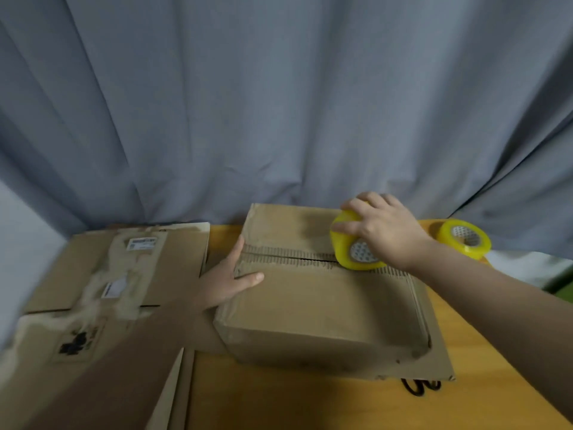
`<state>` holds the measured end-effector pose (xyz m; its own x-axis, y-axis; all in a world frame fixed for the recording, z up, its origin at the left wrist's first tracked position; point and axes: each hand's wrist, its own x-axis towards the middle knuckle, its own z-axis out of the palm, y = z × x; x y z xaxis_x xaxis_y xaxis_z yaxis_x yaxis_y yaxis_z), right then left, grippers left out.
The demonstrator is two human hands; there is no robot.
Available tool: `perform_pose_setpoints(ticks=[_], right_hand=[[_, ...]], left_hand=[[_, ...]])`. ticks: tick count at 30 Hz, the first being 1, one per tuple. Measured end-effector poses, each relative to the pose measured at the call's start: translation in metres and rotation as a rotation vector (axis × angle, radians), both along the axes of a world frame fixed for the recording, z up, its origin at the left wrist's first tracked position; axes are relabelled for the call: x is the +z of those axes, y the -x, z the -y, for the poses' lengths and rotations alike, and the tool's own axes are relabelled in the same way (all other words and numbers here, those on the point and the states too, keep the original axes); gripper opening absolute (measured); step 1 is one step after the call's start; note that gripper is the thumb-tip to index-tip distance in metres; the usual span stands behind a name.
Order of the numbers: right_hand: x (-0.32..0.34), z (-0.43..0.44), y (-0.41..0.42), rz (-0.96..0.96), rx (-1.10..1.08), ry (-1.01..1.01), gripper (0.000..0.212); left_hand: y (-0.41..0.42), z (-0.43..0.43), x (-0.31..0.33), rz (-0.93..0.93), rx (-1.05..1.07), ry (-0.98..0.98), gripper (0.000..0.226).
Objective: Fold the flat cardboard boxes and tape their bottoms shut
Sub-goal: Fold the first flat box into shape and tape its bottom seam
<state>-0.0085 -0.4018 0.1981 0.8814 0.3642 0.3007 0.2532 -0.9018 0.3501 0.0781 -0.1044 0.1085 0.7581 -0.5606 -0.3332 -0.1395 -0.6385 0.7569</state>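
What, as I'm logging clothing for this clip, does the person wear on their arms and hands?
Nothing that shows. The left forearm and right forearm are bare to the frame's edge, no sleeves in view. The left hand and right hand have no gloves; no watch, band or ring is visible, though the picture is blurry.

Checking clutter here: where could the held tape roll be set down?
Bare orange wooden tabletop lies nearest the camera, between the folded brown cardboard box, the flat cardboard stack and black looped handles. Crowded at the far right: a second yellow tape roll.
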Motion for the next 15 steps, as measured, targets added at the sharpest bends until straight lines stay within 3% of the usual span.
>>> perform_pose_setpoints(ticks=[4, 6, 8, 11, 15], right_hand=[[-0.010, -0.011, 0.002, -0.008, -0.026, -0.001, 0.037], [-0.011, -0.014, 0.001, 0.003, -0.023, -0.005, 0.028], [-0.014, -0.018, 0.002, 0.010, -0.018, -0.020, 0.037], [-0.013, -0.019, 0.005, 0.059, 0.009, -0.081, 0.047], [-0.018, 0.007, 0.014, 0.033, 0.011, -0.352, 0.063]], left_hand=[[0.006, 0.006, 0.007, 0.446, -0.106, -0.467, 0.092], [0.017, 0.020, 0.007, 0.561, -0.177, -0.565, 0.091], [0.030, 0.043, 0.005, 0.580, -0.213, -0.587, 0.081], [0.040, 0.072, 0.001, 0.541, -0.200, -0.593, 0.086], [0.040, 0.073, 0.003, 0.530, -0.189, -0.590, 0.085]])
